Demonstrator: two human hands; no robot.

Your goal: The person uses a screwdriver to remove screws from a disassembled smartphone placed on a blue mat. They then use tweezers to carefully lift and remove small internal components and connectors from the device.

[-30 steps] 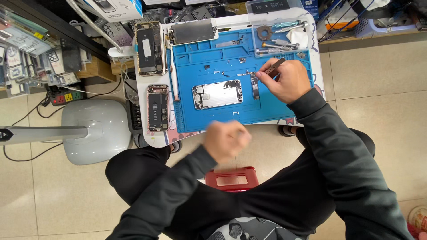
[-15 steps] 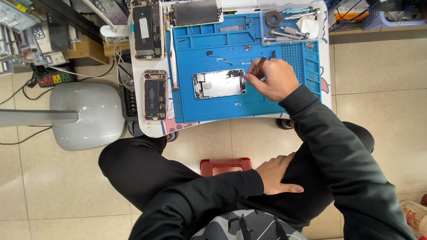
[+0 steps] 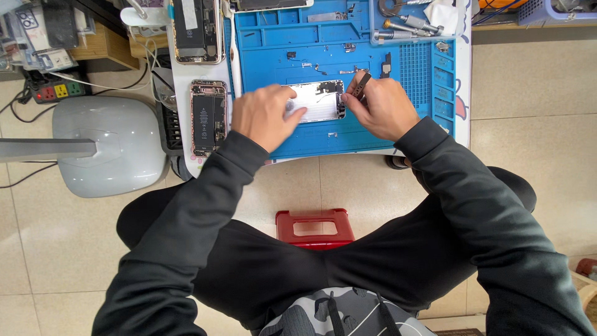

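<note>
One phone shell, lengthwise left-right.

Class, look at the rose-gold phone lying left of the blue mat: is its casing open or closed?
Open. The rose-gold phone lies flat with no screen on it, so its black battery and inner parts show.

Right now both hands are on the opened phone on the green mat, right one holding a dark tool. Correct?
Not quite: the mat is blue, not green, as the head view shows. The rest stands: the left hand rests on the opened phone and the right hand holds a dark tool at the phone's right end.
</note>
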